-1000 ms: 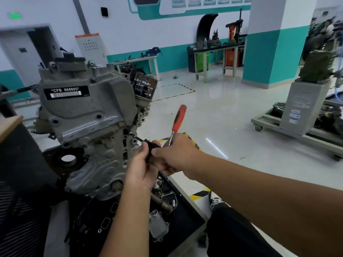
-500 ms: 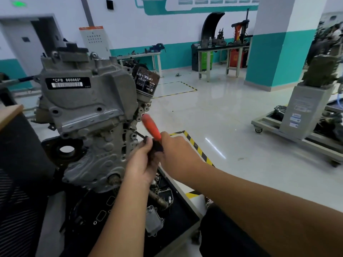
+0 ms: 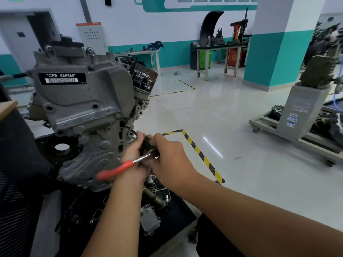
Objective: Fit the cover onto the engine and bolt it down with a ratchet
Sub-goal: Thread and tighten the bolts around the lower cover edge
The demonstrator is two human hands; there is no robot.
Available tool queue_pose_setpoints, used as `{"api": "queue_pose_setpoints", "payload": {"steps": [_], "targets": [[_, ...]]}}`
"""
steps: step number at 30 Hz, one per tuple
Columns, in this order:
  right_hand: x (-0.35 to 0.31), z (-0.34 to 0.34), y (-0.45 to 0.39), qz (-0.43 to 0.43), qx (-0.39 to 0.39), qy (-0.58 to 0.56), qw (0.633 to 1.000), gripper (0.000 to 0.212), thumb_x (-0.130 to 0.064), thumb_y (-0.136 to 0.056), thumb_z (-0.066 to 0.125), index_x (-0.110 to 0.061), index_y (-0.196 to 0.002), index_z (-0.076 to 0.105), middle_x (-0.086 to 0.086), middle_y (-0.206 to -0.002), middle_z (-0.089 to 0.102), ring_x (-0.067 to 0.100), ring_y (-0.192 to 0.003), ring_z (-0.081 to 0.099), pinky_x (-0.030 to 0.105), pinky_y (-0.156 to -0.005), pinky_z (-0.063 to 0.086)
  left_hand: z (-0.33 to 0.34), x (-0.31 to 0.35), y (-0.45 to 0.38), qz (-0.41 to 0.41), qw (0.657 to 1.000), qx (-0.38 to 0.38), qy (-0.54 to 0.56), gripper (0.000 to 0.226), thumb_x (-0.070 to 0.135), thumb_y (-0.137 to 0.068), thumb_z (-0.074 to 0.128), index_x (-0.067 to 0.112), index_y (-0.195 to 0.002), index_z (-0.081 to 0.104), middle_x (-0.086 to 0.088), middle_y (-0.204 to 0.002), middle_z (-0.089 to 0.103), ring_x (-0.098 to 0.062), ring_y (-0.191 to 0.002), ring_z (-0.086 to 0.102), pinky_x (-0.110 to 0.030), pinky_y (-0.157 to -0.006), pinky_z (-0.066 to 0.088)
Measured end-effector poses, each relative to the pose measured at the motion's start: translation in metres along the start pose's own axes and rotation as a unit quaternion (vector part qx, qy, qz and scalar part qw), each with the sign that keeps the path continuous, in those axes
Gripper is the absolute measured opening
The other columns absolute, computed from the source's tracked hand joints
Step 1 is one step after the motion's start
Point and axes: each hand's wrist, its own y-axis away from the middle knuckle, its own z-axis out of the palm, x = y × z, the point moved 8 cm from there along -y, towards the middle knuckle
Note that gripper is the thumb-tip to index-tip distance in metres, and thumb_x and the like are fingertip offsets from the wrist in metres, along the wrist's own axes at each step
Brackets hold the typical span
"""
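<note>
The engine (image 3: 81, 115) fills the left half of the frame on its stand, and its grey cover (image 3: 83, 97), the one with the barcode label, sits against the block. I judge I am at the bolting stage, working a fastener on the right edge at mid-frame. My right hand (image 3: 167, 156) curls round the head of the ratchet (image 3: 118, 168), whose red handle points lower left across my left hand (image 3: 135, 160). My left fingers pinch the dark extension near the bolt (image 3: 132, 130). Next, I reckon, comes a swing of the handle while I keep the socket square on the bolt. Loose parts lie on the black tray (image 3: 176, 219) below.
</note>
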Motion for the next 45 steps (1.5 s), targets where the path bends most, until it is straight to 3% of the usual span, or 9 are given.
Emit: {"api": "queue_pose_setpoints", "payload": {"steps": [4, 8, 14, 21, 27, 33, 37, 43, 45], "targets": [[0.009, 0.009, 0.004, 0.115, 0.051, -0.118, 0.985, 0.030, -0.037, -0.086, 0.075, -0.023, -0.109, 0.063, -0.004, -0.095, 0.069, 0.006, -0.072, 0.067, 0.018, -0.057, 0.055, -0.002, -0.003, 0.001, -0.038, 0.999, -0.009, 0.007, 0.041, 0.044, -0.096, 0.061, 0.013, -0.069, 0.066, -0.002, -0.065, 0.067, -0.017, -0.058, 0.070, -0.027, -0.052, 0.058], [0.020, 0.027, 0.009, 0.291, 0.059, -0.328, 0.897, 0.024, -0.039, -0.087, 0.069, -0.016, -0.091, 0.068, 0.009, -0.091, 0.075, 0.031, -0.075, 0.074, 0.045, -0.067, 0.063, -0.008, 0.003, 0.002, -0.034, 0.999, -0.038, -0.007, 0.026, 0.036, -0.103, 0.051, 0.015, -0.096, 0.063, -0.004, -0.089, 0.068, -0.017, -0.073, 0.071, -0.028, -0.059, 0.060], [-0.002, 0.000, 0.007, 0.017, 0.003, 0.097, 0.995, 0.041, -0.013, -0.096, 0.060, -0.020, -0.135, 0.049, 0.009, -0.118, 0.068, 0.031, -0.107, 0.064, 0.044, -0.086, 0.054, 0.002, -0.001, -0.001, -0.006, 1.000, -0.028, -0.004, 0.027, 0.023, -0.101, 0.052, 0.009, -0.082, 0.065, -0.005, -0.074, 0.070, -0.014, -0.064, 0.071, -0.023, -0.056, 0.057], [0.023, 0.019, 0.020, 0.270, 0.064, -0.257, 0.926, 0.031, -0.039, -0.090, 0.069, -0.009, -0.087, 0.064, 0.016, -0.072, 0.071, 0.030, -0.053, 0.069, 0.043, -0.055, 0.062, -0.010, 0.001, 0.000, -0.044, 0.998, -0.036, 0.036, 0.022, 0.029, -0.101, 0.054, 0.015, -0.093, 0.068, -0.005, -0.093, 0.076, -0.020, -0.083, 0.074, -0.039, -0.084, 0.061], [-0.002, 0.000, 0.013, 0.041, 0.020, 0.115, 0.992, 0.034, -0.035, -0.096, 0.064, -0.013, -0.122, 0.058, 0.006, -0.097, 0.066, 0.027, -0.089, 0.063, 0.034, -0.067, 0.048, -0.003, -0.001, -0.007, -0.016, 1.000, -0.019, -0.006, 0.040, 0.032, -0.105, 0.048, 0.011, -0.076, 0.068, -0.005, -0.071, 0.071, -0.015, -0.062, 0.071, -0.028, -0.058, 0.060], [0.028, 0.013, 0.020, 0.286, 0.103, -0.247, 0.920, 0.030, -0.039, -0.090, 0.068, -0.011, -0.080, 0.067, 0.014, -0.068, 0.071, 0.024, -0.048, 0.064, 0.037, -0.053, 0.059, -0.011, -0.002, -0.005, -0.044, 0.997, -0.051, 0.034, 0.017, 0.023, -0.099, 0.054, 0.010, -0.096, 0.065, -0.009, -0.090, 0.075, -0.022, -0.080, 0.075, -0.035, -0.072, 0.062], [0.007, 0.006, 0.009, 0.039, -0.005, 0.138, 0.990, 0.029, -0.027, -0.095, 0.065, -0.015, -0.121, 0.060, 0.009, -0.099, 0.068, 0.026, -0.090, 0.067, 0.040, -0.076, 0.057, -0.011, -0.004, -0.010, -0.031, 0.999, -0.015, -0.013, 0.028, 0.019, -0.105, 0.050, 0.011, -0.085, 0.067, -0.009, -0.086, 0.074, -0.017, -0.070, 0.073, -0.029, -0.060, 0.060], [0.046, 0.022, 0.022, 0.322, 0.078, -0.348, 0.877, 0.032, -0.034, -0.095, 0.068, -0.002, -0.093, 0.066, 0.021, -0.073, 0.074, 0.028, -0.058, 0.071, 0.052, -0.066, 0.064, -0.013, -0.006, -0.006, -0.044, 0.999, -0.024, -0.006, 0.024, 0.025, -0.102, 0.053, 0.012, -0.088, 0.067, -0.009, -0.089, 0.074, -0.022, -0.080, 0.072, -0.033, -0.070, 0.061], [0.041, 0.008, 0.014, 0.258, 0.070, -0.218, 0.939, 0.024, -0.030, -0.095, 0.067, -0.006, -0.098, 0.066, 0.018, -0.077, 0.074, 0.029, -0.063, 0.070, 0.049, -0.066, 0.062, -0.012, -0.003, -0.008, -0.040, 0.998, -0.036, -0.024, 0.025, 0.018, -0.105, 0.048, 0.011, -0.089, 0.066, -0.009, -0.086, 0.074, -0.020, -0.073, 0.073, -0.027, -0.058, 0.059]]}}
